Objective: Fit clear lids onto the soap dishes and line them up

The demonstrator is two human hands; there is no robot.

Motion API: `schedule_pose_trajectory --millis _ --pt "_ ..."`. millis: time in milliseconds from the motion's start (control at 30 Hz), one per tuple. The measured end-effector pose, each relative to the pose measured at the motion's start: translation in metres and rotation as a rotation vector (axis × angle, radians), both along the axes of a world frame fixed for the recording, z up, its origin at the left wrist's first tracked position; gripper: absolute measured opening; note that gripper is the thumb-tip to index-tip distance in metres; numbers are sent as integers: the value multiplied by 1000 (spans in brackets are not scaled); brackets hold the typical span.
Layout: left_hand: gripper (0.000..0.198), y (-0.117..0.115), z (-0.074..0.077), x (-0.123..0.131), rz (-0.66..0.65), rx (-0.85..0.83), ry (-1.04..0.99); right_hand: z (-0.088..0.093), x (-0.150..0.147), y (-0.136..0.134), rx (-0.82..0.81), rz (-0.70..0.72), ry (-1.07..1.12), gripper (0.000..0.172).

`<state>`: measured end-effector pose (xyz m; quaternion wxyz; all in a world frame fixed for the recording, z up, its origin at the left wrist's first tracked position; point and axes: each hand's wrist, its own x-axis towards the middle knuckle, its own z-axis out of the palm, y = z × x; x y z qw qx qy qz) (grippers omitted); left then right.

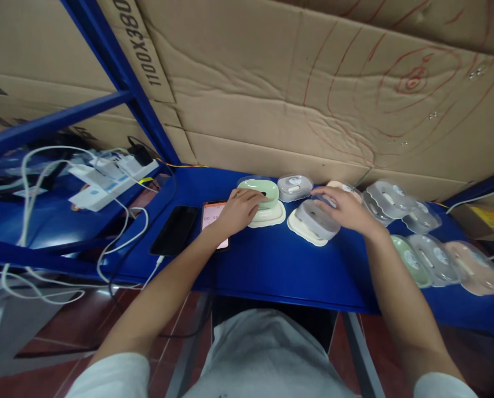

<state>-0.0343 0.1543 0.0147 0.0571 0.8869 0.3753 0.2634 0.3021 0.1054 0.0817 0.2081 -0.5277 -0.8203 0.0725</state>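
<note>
Near right corner of the blue table [271, 271]: three oval dishes [433, 262] in line, green, grey and peach, under clear plastic. Away to the left, two phones [174, 229], flat glass slabs, one dark, one lit. Now the middle: two cream bases [277, 216], smooth and wavy-rimmed! The left hand [241, 209] bends its fingers over a glossy green dish [271, 189] at the far side of one base; the right hand [348, 211] curves over a translucent grey tub [320, 219] above the other; how firmly either grips, I can't tell. Along the far edge, one grey dish [295, 189], one peach dish [346, 188], three clustered grey containers [391, 202], and behind, creased brown cardboard [250, 83]
</note>
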Motion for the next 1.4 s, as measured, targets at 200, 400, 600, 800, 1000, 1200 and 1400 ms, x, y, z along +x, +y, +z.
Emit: schedule_pose_trajectory --millis 200,400,600,800,1000,1200,1400 --pt "27 -4 6 0 -58 5 76 -20 -21 68 -1 -64 -159 64" --pt "24 -7 -6 4 -197 -60 186 -34 -20 86 -29 -58 -189 50" --pt "23 -6 -11 4 -226 -104 190 -6 -21 68 45 -119 -169 33" --pt "20 -3 -15 1 -220 -81 139 -13 -56 55 -270 -116 -305 38" --pt "17 0 -20 1 -248 -98 64 -21 -75 56 -292 -172 -344 41" --pt "21 1 -16 0 -230 -115 -8 -22 -74 57 -245 -160 -335 33" --pt "15 2 -15 -1 -247 -118 21 -20 -63 62 -183 -85 -238 38"
